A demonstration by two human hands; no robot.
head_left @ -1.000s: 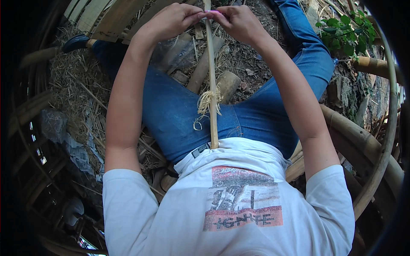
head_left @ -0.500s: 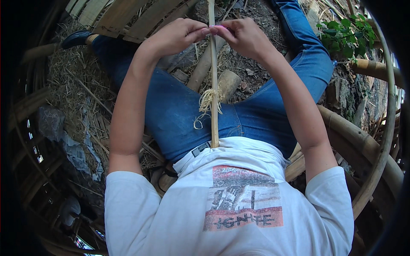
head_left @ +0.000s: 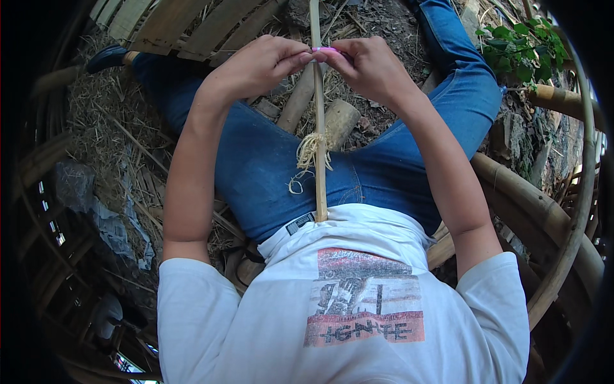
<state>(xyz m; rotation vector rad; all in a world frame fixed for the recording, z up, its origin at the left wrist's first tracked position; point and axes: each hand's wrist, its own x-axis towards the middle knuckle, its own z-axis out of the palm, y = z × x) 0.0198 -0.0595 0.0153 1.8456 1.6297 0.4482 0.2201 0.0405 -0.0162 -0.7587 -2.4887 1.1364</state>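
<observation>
A thin bamboo strip (head_left: 320, 182) runs from my waist up between my legs to the top of the view. A tuft of pale curled shavings (head_left: 307, 153) hangs on it at mid length. My left hand (head_left: 259, 64) and my right hand (head_left: 374, 64) meet at the strip's upper part. Between their fingertips they pinch a small pink object (head_left: 327, 49) that lies across the strip. What the object is stays hidden by the fingers. Both forearms reach forward over my blue jeans (head_left: 268, 166).
A short bamboo log (head_left: 339, 121) lies on the straw-covered ground between my legs. Flat bamboo slats (head_left: 192, 29) lie at the upper left. Thick curved bamboo poles (head_left: 543, 205) and a leafy plant (head_left: 518, 45) stand to the right. A woven bamboo frame (head_left: 45, 160) curves along the left.
Both hands have slid a short way down the strip toward my body, still pinched together on the pink object. The shavings tuft has stayed where it was.
</observation>
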